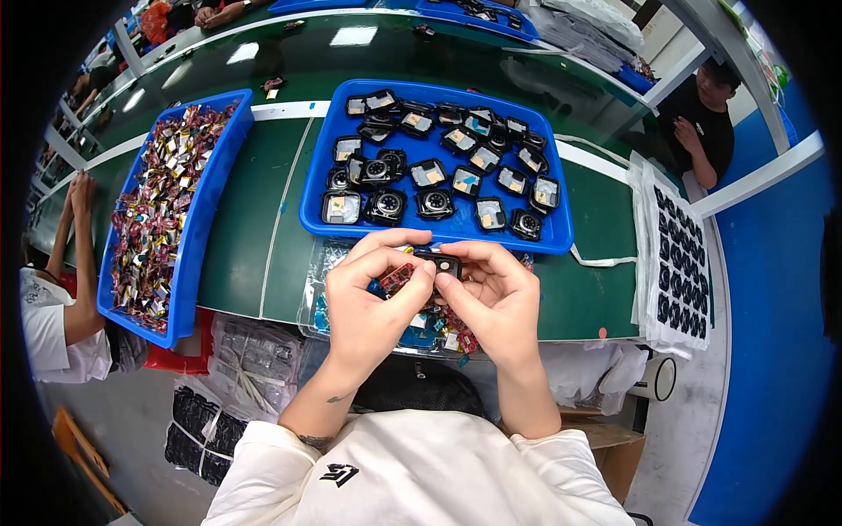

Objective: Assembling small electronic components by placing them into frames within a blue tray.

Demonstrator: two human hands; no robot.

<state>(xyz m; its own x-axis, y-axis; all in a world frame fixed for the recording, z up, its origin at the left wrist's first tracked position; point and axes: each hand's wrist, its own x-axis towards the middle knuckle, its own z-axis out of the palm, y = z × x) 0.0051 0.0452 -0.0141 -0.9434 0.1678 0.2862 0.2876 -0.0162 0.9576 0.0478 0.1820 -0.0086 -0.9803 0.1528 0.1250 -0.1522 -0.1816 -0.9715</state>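
Observation:
Over the near edge of the bench, both hands hold a black smartwatch case (449, 263) between them. My left hand (373, 285) closes on its left side with thumb and fingers. On its right side, my right hand (500, 302) grips with curled fingers, the thumb pressed near the inside. A small red circuit board (397, 278) shows between my left thumb and index finger; whether it is held or lies behind them, I cannot tell. Below the hands lies a clear plastic tray (307, 302) with red and blue small parts, partly hidden.
Beyond my hands stands a blue tray (309, 197) of watch cases. A long blue bin (230, 145) at left holds many small circuit boards. At right, a white sheet (647, 254) carries rows of black parts. Behind runs a green conveyor (307, 61). People stand at left and right.

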